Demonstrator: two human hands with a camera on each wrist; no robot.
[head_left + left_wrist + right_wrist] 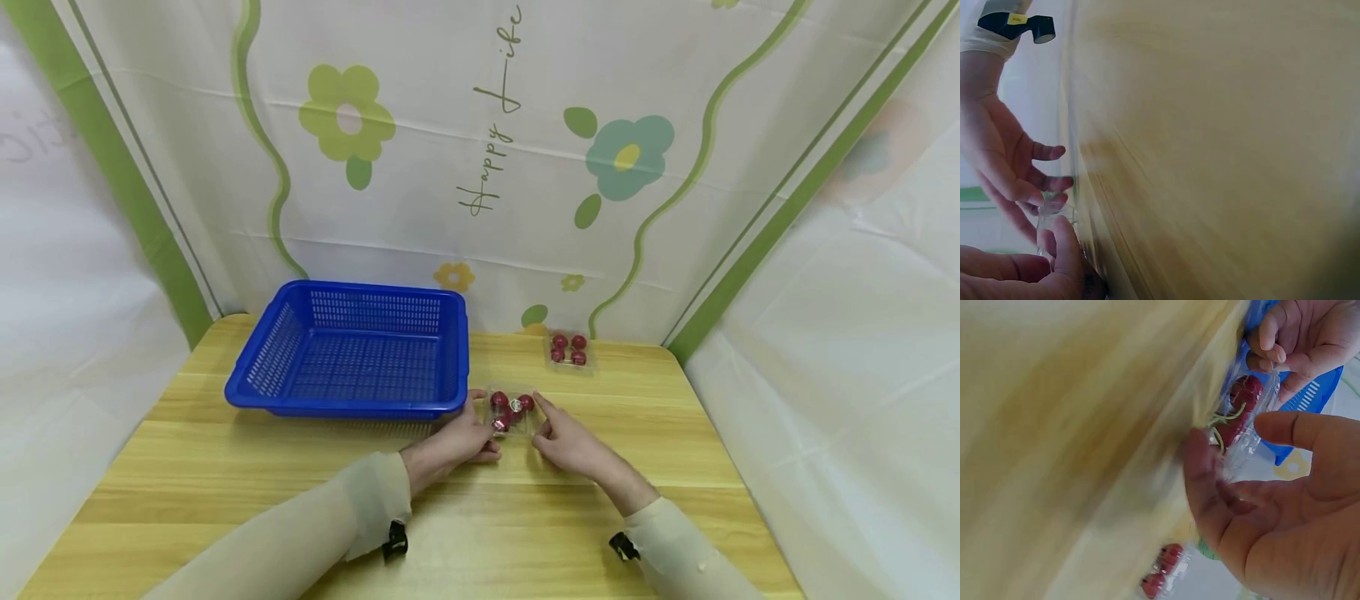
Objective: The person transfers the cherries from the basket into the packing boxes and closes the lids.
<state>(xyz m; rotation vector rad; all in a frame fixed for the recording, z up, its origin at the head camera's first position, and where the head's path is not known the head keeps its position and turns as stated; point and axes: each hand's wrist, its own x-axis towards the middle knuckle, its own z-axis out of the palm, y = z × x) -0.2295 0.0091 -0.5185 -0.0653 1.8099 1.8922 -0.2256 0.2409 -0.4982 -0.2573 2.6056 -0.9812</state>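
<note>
A clear plastic box of red round fruits with green stems sits on the wooden table in front of the person. My left hand grips its left side between thumb and fingers. At the box's right end, my right hand holds it, index finger at the far corner and thumb nearer; the other fingers are bent in the right wrist view. In the left wrist view the box is mostly hidden by the fingers. The exact kind of fruit is hard to tell.
A blue plastic basket with slotted walls stands at the left, just beside my left hand. Farther back on the right lies a second clear box of red fruits. A flowered cloth hangs behind the table.
</note>
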